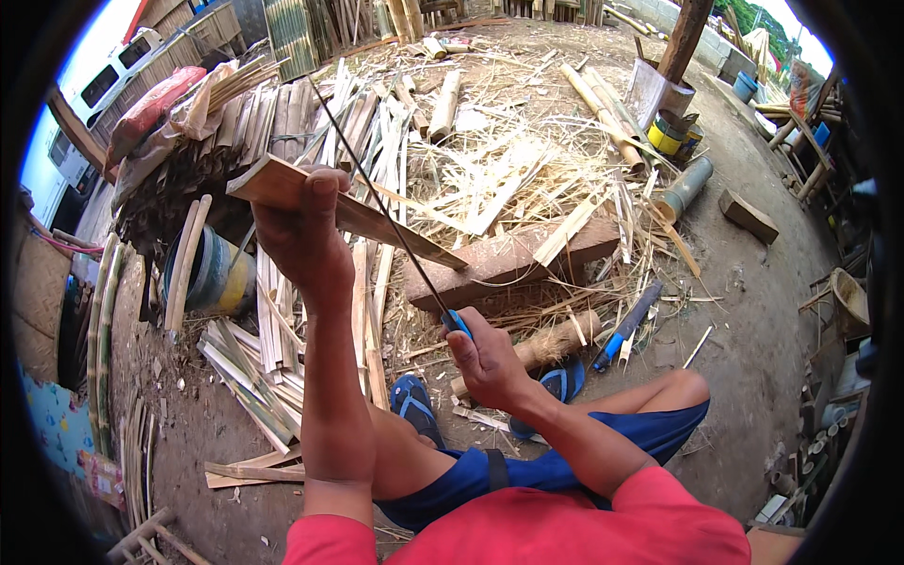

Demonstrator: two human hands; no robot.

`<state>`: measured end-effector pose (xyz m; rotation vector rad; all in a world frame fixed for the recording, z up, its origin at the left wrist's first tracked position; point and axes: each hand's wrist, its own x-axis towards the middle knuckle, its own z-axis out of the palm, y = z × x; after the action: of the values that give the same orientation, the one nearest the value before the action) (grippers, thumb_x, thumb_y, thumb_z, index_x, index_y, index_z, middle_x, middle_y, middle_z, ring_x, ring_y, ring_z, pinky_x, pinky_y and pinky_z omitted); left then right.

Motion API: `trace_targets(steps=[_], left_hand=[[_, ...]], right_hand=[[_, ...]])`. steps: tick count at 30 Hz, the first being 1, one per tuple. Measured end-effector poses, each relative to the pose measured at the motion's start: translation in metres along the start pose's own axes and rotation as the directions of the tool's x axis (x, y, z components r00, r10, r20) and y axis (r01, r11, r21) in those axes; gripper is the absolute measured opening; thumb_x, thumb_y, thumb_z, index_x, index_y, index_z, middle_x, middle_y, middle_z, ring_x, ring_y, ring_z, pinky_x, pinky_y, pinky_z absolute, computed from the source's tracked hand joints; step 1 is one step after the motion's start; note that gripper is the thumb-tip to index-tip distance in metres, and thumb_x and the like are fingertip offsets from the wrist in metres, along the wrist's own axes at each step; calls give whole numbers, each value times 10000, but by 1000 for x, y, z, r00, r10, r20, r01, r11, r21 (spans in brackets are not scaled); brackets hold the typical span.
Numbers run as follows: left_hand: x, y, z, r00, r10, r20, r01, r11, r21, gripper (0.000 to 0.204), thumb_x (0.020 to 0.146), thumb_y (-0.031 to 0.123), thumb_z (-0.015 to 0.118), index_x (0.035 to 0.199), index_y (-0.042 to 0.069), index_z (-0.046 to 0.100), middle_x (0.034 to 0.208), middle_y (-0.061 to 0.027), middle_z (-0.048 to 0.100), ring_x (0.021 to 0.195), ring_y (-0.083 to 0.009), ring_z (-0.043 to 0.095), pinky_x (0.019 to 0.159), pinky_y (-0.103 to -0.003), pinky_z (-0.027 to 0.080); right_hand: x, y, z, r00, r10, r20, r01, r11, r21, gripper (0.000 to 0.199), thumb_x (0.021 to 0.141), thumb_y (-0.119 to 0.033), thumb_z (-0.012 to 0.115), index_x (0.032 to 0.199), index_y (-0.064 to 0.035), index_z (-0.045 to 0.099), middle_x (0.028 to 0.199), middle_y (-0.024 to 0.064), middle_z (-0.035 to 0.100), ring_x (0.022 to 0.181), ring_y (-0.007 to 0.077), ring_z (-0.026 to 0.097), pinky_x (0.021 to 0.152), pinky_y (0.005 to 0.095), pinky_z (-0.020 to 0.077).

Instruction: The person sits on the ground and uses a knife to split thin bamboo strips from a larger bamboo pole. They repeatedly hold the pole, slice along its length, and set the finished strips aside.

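My left hand (306,235) is raised and wrapped round a split bamboo slat (391,226), which slants down to the right. In my right hand (490,358) is a long thin-bladed tool (459,323) with a blue handle. Its dark blade, seen nearly edge-on, runs up and left across the slat; I cannot tell whether the two touch. Beneath the slat's far end lies a squared wooden block (513,264) with shavings on and around it. A bamboo log (556,344) rests on the ground between the block and my sandalled feet.
Pale shavings (499,179) and split strips (273,367) cover the ground ahead and left. A blue bucket (218,273) stands at left near stacked slats (226,141). To the right lie a blue-handled tool (626,325), a bamboo tube (685,188) and a wood chunk (749,217).
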<state>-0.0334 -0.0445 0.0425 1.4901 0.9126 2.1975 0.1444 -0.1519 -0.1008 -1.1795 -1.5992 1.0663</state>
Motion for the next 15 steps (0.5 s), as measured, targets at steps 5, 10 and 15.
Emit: trace_targets(steps=[5, 10, 15], left_hand=[[2, 2, -1, 998, -27, -61, 30, 998, 48, 316, 945, 308, 682, 978, 44, 511, 815, -46, 634, 773, -123, 582, 785, -289, 460], [3, -4, 0, 998, -29, -59, 30, 999, 16, 377, 904, 334, 748, 978, 29, 539, 813, -55, 678, 764, -120, 619, 805, -292, 476], [0, -33, 1, 998, -51, 29, 51, 999, -6, 318, 972, 325, 662, 1004, 41, 523, 784, -45, 649, 774, -124, 597, 833, -295, 442]], right_hand=[[21, 68, 15, 970, 183, -157, -209, 963, -168, 373, 1040, -380, 478, 978, -14, 515, 697, 237, 580, 658, 471, 581, 584, 512, 427], [19, 94, 2, 976, 200, -81, -210, 967, -145, 404, 1037, -401, 468, 954, -14, 546, 759, 257, 609, 746, 488, 601, 634, 516, 447], [-7, 158, 21, 959, 221, -179, -260, 935, -241, 451, 1042, -413, 421, 926, -7, 581, 815, 263, 617, 847, 478, 607, 726, 509, 467]])
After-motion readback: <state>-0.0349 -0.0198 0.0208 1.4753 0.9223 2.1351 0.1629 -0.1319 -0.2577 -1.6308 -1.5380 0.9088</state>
